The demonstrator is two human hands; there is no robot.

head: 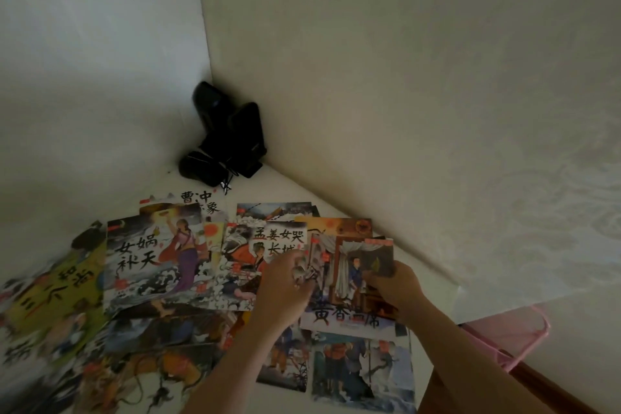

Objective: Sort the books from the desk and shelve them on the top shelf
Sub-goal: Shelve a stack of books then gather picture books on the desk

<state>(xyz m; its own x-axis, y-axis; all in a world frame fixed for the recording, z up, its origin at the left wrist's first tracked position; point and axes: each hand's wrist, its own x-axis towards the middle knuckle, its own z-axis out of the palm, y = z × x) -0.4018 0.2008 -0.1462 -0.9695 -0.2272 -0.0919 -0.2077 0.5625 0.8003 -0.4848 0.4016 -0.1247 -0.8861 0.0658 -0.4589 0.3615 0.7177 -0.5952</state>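
Two bare hands meet over a spread of picture books on a white worktop (433, 286): the right hand (395, 286) pinches the far edge of a thin book (349, 282), the left hand (285, 289) curls loosely at its left edge. Other picture books (151, 262) fan out leftward, overlapping. Beyond them, small black objects (225, 138) sit in the wall corner.

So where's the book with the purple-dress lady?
In the head view, the purple-dress book lies flat on the desk, left of the left hand, beside the yellow-green book.

Book (151, 262) titled 女娲补天, book (265, 245) 孟姜女哭长城, book (349, 309) 黄香温席
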